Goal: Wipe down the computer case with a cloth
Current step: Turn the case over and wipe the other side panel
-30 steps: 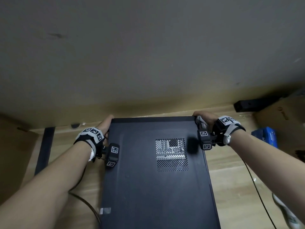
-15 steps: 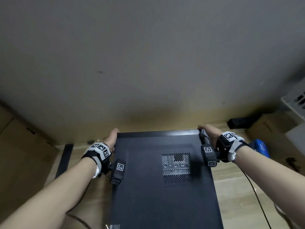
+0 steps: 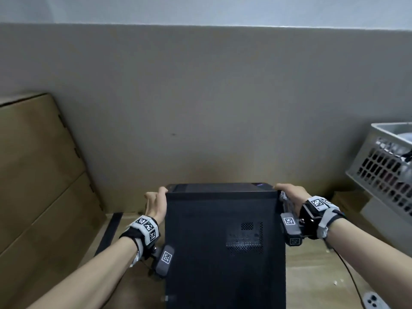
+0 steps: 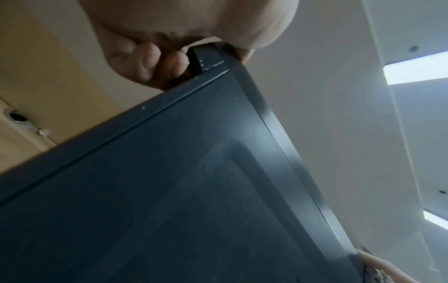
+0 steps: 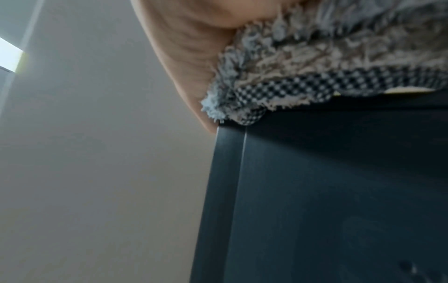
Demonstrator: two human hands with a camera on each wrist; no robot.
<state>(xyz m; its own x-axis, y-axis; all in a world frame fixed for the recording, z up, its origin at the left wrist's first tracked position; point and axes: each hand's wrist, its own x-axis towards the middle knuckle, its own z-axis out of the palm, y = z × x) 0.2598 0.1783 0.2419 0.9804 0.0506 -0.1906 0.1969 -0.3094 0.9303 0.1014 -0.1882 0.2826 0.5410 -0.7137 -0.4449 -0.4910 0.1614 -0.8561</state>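
A black computer case [image 3: 223,241] with a perforated vent stands tilted up in front of me in the head view. My left hand [image 3: 156,204] grips its upper left corner; in the left wrist view the fingers [image 4: 150,63] curl round the corner of the case [image 4: 194,191]. My right hand [image 3: 292,195] grips the upper right corner, thumb on the top edge. A grey checked cloth [image 3: 284,197] is bunched between that palm and the case. The right wrist view shows the fluffy cloth [image 5: 315,63] pressed against the case [image 5: 327,191] under the hand [image 5: 189,47].
Cardboard boxes [image 3: 33,175] stand at the left and a grey slotted crate [image 3: 383,166] at the right. A beige partition [image 3: 200,97] rises just behind the case. A black cable [image 3: 352,275] runs over the wooden surface [image 3: 312,275] at the right.
The case has swung up from lying flat towards upright. Both hands rose with its far end and kept their grip on the corners.
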